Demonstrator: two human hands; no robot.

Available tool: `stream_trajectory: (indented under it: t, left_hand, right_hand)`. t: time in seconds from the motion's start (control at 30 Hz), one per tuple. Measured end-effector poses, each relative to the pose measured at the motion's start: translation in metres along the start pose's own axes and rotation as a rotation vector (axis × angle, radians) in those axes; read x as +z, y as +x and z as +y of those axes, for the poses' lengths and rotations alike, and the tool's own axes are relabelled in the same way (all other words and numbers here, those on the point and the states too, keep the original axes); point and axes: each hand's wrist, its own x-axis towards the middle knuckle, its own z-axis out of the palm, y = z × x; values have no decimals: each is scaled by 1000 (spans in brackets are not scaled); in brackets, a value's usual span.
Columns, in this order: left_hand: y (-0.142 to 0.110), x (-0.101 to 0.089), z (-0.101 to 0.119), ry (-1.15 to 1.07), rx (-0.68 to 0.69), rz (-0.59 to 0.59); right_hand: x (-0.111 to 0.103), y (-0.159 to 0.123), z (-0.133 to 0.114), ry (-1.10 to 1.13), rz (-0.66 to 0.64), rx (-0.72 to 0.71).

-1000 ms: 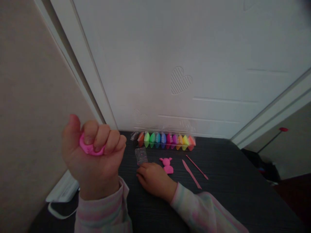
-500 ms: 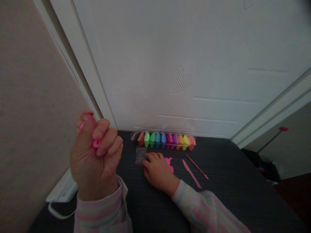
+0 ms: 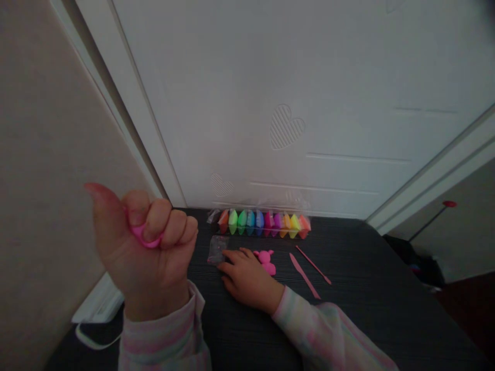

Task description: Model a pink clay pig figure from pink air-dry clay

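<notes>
My left hand (image 3: 145,247) is raised close to the camera, fingers curled tight round a lump of pink clay (image 3: 142,236) that shows between them. My right hand (image 3: 245,275) rests low on the dark table (image 3: 367,304), fingers stretched toward a small clear plastic packet (image 3: 215,249), fingertips touching its edge. A small pink clay figure (image 3: 266,260) lies just right of that hand.
A row of coloured clay packs (image 3: 263,223) in clear wrap lies along the white door (image 3: 290,103). Two pink modelling tools (image 3: 307,268) lie to the right. A white cable and box (image 3: 96,309) sit at the table's left edge.
My left hand has kept squeezing the pink clay, its thumb now stuck out. My right hand slid left from the pink figure and pushed the clear packet leftward.
</notes>
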Motion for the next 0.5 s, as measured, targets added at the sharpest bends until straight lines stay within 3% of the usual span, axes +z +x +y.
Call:
stream_trajectory:
  t: [0.2, 0.5]
  left_hand:
    - [-4, 9, -6, -20, -18, 55]
    - [-11, 20, -14, -68, -261, -27]
  right_hand:
    - [-20, -2, 1, 88, 133, -9]
    - [-96, -39, -4, 373, 664, 24]
